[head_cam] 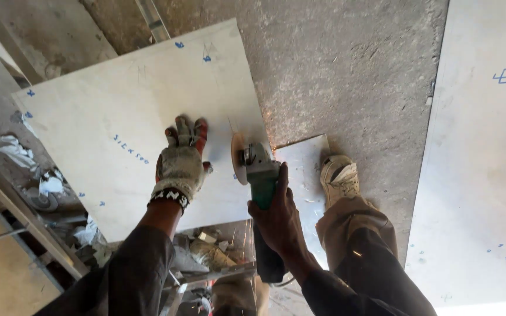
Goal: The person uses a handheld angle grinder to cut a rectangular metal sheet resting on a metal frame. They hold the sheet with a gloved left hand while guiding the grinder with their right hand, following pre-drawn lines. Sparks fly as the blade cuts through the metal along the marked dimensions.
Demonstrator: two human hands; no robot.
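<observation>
right hand (277,217) grips grinder (259,175), handle hidden; gloved left hand (181,164) spread flat on sheet (106,117).

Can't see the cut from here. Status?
Gloved left hand flat on metal sheet. Right hand grips angle grinder, disc at sheet edge. Shoe close by.

Packages, labels, signs, screens: none in view. Sole markings are small blue handwritten marks on the pale sheet (118,129) and right-hand sheet (481,175).
</observation>
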